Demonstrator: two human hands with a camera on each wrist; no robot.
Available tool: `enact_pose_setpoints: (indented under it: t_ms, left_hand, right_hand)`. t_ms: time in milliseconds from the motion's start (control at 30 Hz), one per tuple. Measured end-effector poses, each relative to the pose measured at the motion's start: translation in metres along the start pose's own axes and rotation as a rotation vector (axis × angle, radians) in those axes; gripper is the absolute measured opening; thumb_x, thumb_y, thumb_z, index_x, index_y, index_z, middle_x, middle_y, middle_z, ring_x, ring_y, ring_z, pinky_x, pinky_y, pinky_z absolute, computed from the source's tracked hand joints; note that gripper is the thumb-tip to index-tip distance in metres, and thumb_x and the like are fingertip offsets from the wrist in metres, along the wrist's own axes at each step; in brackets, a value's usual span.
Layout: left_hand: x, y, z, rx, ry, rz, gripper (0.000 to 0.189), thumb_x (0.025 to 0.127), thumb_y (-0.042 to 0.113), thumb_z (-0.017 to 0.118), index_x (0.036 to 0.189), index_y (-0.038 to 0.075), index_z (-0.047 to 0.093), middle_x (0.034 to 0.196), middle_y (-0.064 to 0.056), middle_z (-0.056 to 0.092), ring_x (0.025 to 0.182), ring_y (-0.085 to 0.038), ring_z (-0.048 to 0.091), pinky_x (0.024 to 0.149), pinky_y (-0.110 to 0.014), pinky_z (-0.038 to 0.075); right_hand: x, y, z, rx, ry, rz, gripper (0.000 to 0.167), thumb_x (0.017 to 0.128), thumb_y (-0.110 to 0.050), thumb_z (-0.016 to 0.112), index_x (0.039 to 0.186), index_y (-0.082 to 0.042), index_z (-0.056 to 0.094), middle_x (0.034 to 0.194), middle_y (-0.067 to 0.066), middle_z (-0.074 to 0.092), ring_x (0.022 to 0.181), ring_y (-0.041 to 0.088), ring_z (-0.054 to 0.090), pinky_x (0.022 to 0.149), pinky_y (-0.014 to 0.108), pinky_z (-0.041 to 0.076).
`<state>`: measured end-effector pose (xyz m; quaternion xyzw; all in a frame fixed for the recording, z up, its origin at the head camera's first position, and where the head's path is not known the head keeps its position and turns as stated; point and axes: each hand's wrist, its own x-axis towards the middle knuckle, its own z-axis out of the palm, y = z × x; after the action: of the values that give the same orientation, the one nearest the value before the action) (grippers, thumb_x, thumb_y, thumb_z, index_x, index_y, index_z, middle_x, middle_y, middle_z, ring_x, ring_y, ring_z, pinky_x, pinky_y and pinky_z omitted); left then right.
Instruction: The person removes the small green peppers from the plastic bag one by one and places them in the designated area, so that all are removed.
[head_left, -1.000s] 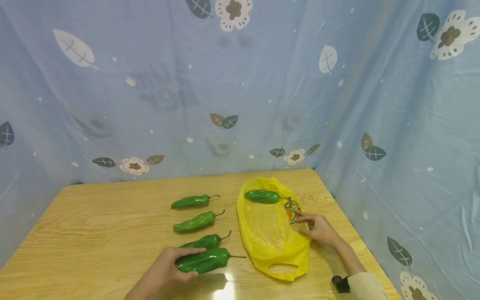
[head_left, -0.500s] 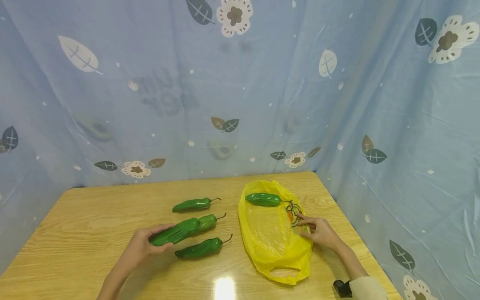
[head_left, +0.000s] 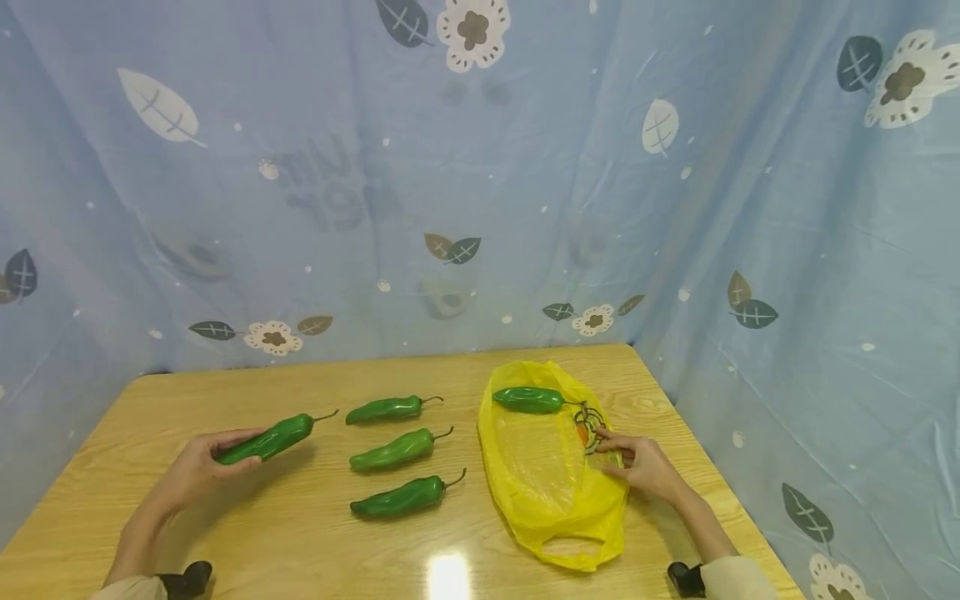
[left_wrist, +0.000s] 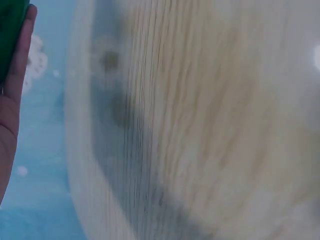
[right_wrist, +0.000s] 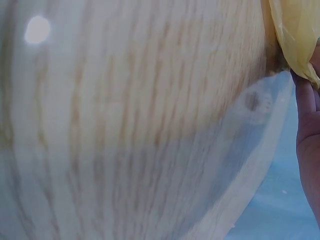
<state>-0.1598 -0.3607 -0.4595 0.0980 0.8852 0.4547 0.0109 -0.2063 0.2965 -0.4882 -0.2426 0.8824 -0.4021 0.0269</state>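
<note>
My left hand [head_left: 201, 471] grips a green chili pepper [head_left: 279, 437] between thumb and fingers at the left of the table, its stem pointing right and up. In the left wrist view, part of that green pepper [left_wrist: 9, 35] shows against the fingers at the left edge. My right hand [head_left: 637, 462] pinches the right edge of a yellow plastic bag [head_left: 517, 508], which lies spread with its mouth wide. Inside the bag another green pepper [head_left: 528, 400] lies near the far end. The right wrist view shows the bag's thin film [right_wrist: 300, 35] between thumb and fingers.
Three more green peppers lie in a column left of the bag: a far one [head_left: 386, 409], a middle one [head_left: 393, 451] and a near one [head_left: 401, 498]. The wooden table [head_left: 315, 558] ends at a blue patterned curtain [head_left: 360, 208] behind and on the right.
My left hand has carried its pepper leftward, away from the bag and past the three lying peppers, to the left part of the table. The right hand keeps its hold on the bag's edge.
</note>
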Motion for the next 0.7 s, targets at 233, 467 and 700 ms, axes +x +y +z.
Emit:
enact_pose_setpoints:
  t_ms: [233, 467, 700]
  left_hand:
    - [0.013, -0.022, -0.01, -0.014, -0.025, -0.042, 0.051, 0.092, 0.016, 0.066, 0.133, -0.01, 0.05, 0.124, -0.033, 0.053, 0.08, -0.006, 0.056, 0.061, -0.028, 0.051]
    - [0.026, -0.039, -0.011, 0.018, -0.051, -0.024, 0.049, 0.091, 0.014, 0.067, 0.13, -0.01, 0.052, 0.126, -0.035, 0.051, 0.077, -0.006, 0.053, 0.063, -0.025, 0.048]
    - [0.042, -0.043, -0.006, 0.028, -0.131, 0.058, 0.047, 0.09, 0.012, 0.068, 0.128, -0.012, 0.054, 0.128, -0.036, 0.051, 0.094, -0.006, 0.054, 0.072, -0.022, 0.048]
  right_hand:
    - [-0.001, 0.002, 0.003, -0.03, 0.027, 0.023, 0.028, 0.084, -0.005, 0.073, 0.11, 0.003, 0.069, 0.135, 0.025, 0.051, 0.119, 0.046, 0.049, 0.088, 0.043, 0.051]
    - [-0.001, -0.002, 0.002, 0.004, 0.026, 0.006, 0.029, 0.083, -0.005, 0.074, 0.109, 0.004, 0.068, 0.133, 0.027, 0.052, 0.119, 0.048, 0.047, 0.087, 0.044, 0.051]
    - [-0.001, -0.001, 0.003, 0.002, 0.021, 0.041, 0.028, 0.084, -0.006, 0.073, 0.11, 0.003, 0.069, 0.135, 0.025, 0.051, 0.122, 0.046, 0.046, 0.083, 0.034, 0.055]
